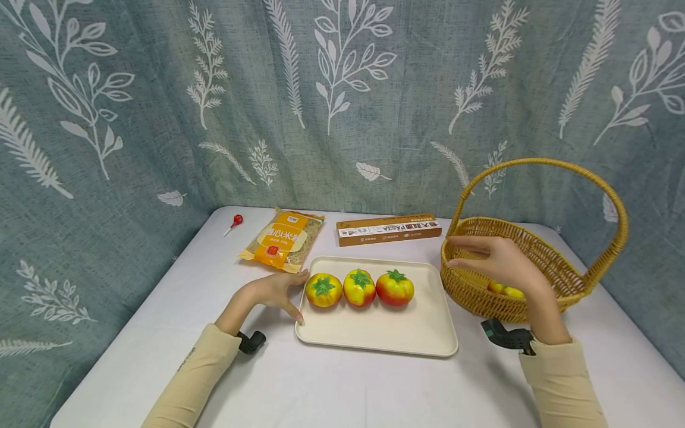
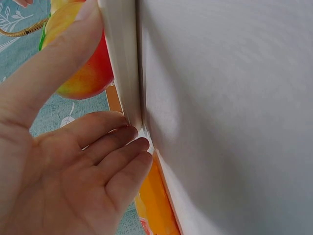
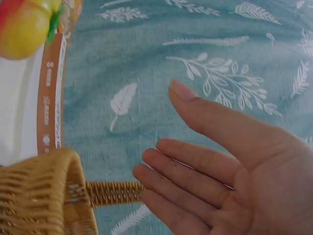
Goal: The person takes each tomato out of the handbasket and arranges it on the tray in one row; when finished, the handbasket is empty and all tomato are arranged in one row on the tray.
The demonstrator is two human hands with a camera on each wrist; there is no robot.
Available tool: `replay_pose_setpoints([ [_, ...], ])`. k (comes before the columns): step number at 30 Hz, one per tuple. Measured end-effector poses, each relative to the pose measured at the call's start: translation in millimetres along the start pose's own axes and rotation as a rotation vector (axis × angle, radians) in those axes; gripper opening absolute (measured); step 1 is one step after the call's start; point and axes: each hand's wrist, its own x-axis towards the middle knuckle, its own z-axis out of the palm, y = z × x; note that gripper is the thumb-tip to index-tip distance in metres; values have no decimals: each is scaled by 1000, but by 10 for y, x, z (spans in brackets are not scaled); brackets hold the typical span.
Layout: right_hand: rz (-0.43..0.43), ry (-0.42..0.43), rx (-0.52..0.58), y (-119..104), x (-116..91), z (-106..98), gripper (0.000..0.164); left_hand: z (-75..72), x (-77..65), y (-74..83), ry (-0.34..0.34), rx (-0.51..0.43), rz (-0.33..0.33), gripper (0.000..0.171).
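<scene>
A cream tray (image 1: pixel 374 330) lies on the table with three red-and-yellow tomatoes (image 1: pixel 395 291) in a row along its back left part. At the tray's left edge is my left hand (image 1: pixel 275 291), its thumb (image 2: pixel 54 63) against the rim and its other fingers spread beside the tray's side, loosely extended. My right hand (image 1: pixel 500 261) hovers over the left side of a wicker basket (image 1: pixel 476 303) with a tall arched handle. Nothing is between its thumb and fingers, which are relaxed in the right wrist view. Small yellow fruits (image 1: pixel 514 292) lie in the basket, partly hidden by the right wrist.
Behind the tray lies a brown pasta box (image 1: pixel 389 230). An orange-and-clear bag of grain (image 1: pixel 286 238) is at the back left, with a red lollipop (image 1: pixel 237 220) beyond it. A patterned curtain (image 1: pixel 332 160) hangs around the white table (image 1: pixel 299 386).
</scene>
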Motion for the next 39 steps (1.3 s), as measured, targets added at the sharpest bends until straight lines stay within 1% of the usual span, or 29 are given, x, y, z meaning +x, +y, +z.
replay_pose_setpoints([
  [6,6,-21,-9,104,-66,-99,59,-10,2,4,1,-2,-6,108],
  [10,18,-42,21,184,-105,-161,59,-12,7,-1,2,-1,-5,108],
  [13,59,-47,35,232,-153,-224,61,-10,14,-8,-1,0,-1,109],
  [17,122,-37,12,271,-215,-308,66,-7,23,-13,-4,3,6,108],
  [23,152,-20,23,333,-272,-382,68,3,25,6,-2,-2,-6,107],
  [26,147,-19,18,396,-292,-416,66,20,27,11,-2,-5,-12,107],
  [30,118,-52,-6,509,-281,-456,64,28,20,19,2,-2,-28,107],
  [34,107,-119,-8,632,-248,-499,64,19,7,24,-1,-2,-43,107],
  [39,91,-207,-22,766,-155,-553,65,6,-6,14,5,-1,-27,107],
])
